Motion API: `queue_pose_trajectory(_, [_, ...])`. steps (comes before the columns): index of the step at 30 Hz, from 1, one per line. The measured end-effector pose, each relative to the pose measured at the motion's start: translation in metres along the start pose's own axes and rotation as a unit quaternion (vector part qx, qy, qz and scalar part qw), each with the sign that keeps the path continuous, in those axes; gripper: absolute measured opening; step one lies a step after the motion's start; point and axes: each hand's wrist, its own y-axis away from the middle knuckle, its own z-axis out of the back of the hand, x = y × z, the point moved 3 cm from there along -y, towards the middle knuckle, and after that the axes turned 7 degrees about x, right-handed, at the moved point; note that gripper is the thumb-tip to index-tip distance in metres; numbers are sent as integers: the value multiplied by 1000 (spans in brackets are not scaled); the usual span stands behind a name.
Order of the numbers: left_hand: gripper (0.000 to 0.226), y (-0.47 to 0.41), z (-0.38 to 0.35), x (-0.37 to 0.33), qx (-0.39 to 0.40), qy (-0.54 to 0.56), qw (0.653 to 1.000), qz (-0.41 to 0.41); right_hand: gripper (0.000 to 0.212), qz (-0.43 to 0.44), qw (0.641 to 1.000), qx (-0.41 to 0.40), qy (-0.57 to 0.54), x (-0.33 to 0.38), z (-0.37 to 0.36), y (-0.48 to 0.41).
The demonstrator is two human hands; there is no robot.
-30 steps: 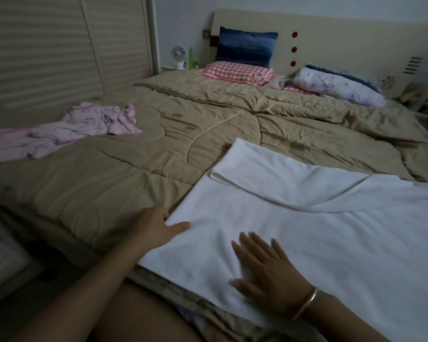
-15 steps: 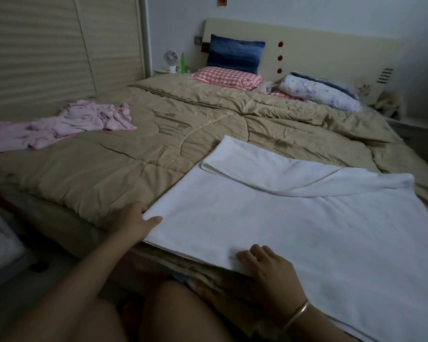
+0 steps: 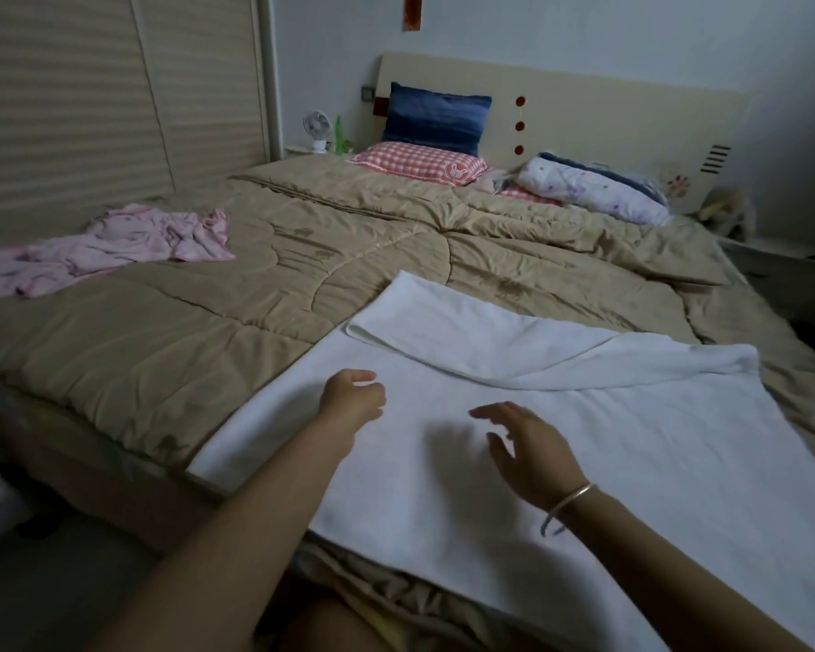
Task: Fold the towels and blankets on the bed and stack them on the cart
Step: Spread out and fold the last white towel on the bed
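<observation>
- The white towel [image 3: 584,440] lies spread over the near edge of the bed [image 3: 161,360], its far edge turned back in a loose flap.
- Both hands hover above it, holding nothing: left hand [image 3: 351,397] loosely curled, right hand [image 3: 523,447] with fingers spread.
- Soft, light and limp, it would probably sag mid-span, so it is best pinched at two corners of one edge.
- A crumpled pink cloth [image 3: 114,242] lies well apart, far left.
</observation>
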Motion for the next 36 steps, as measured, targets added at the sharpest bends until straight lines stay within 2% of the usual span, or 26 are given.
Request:
queue_pose_trajectory(2, [30, -19, -10, -5, 23, 120, 992, 11, 42, -21, 998, 10, 52, -27, 2, -23])
queue_pose_trajectory(5, [36, -44, -12, -15, 29, 179, 983, 7, 51, -55, 989, 43, 131, -57, -2, -55])
queue_pose_trajectory(8, [36, -66, -16, -22, 41, 213, 976, 9, 45, -78, 973, 79, 203, -82, -8, -80])
queue_pose_trajectory(10, [38, -79, -23, -31, 32, 201, 979, 3, 30, -62, 968, 60, 234, -92, -5, -93])
queue_pose_trajectory(12, [36, -87, -29, -35, -11, 199, 980, 15, 13, -51, 964, 46, 259, -98, -3, -100])
queue_pose_trajectory(15, [29, -98, -33, -31, -53, 173, 982, 46, 24, -25, 958, 3, 286, -99, 1, -102])
queue_pose_trajectory(18, [7, -99, -33, -33, -107, 150, 982, 46, 23, 14, 961, -69, 269, -92, 9, -93])
queue_pose_trajectory(20, [25, -101, -32, -38, -128, 164, 978, 12, 19, 33, 965, -114, 236, -87, 12, -88])
queue_pose_trajectory(22, [40, -101, -27, -39, -160, 108, 981, 7, 16, 61, 966, -119, 219, -81, 4, -84])
queue_pose_trajectory(26, [46, -97, -24, -27, -153, -71, 984, 50, 19, 66, 974, -50, 210, -92, -18, -85])
queue_pose_trajectory(29, [58, -82, -41, -25, -199, -275, 940, 24, 17, 60, 978, -36, 199, -111, -14, -81])
queue_pose_trajectory(31, [56, -70, -68, -25, -210, -394, 894, -45, 30, 45, 979, -51, 191, -127, -2, -76])
queue_pose_trajectory(34, [44, -57, -125, -24, -115, -508, 833, -187, 39, 33, 973, -60, 222, -157, 21, -69])
queue_pose_trajectory(36, [41, -49, -170, -18, -1, -508, 825, -249, 32, 33, 963, -32, 265, -179, 37, -65])
